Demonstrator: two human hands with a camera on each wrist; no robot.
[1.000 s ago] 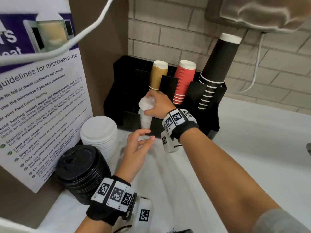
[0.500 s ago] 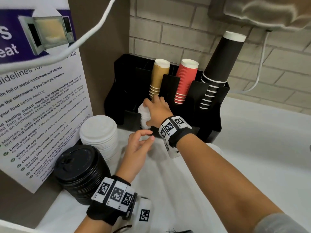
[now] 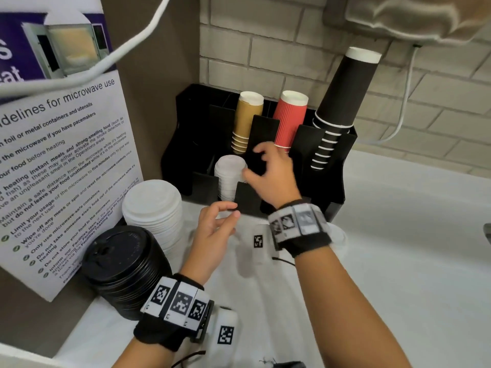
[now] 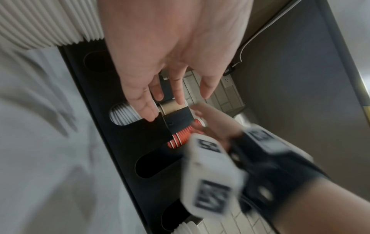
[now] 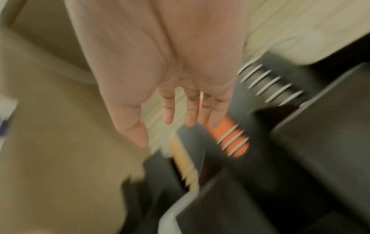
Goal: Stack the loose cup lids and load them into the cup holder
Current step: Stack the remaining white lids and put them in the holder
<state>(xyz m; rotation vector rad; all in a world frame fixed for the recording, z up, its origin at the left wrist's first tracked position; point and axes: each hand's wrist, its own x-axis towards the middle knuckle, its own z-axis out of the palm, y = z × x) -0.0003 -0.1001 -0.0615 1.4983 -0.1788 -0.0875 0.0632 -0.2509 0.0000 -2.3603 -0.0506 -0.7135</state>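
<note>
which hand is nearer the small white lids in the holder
Right. The right hand is just beside the small white lids in the holder, thumb at their top edge. The left hand hovers nearer the person, over the counter.

A wall of pale painted brick [image 3: 268, 57] runs behind the white counter [image 3: 398, 235]. At the counter's left edge stands a brown side panel [image 3: 154, 107] bearing a printed microwave-guidelines poster [image 3: 66, 160]. A white cable [image 3: 403, 115] hangs down the brick toward the counter's back edge. Light is soft and even, with faint shadows on the counter.
</note>
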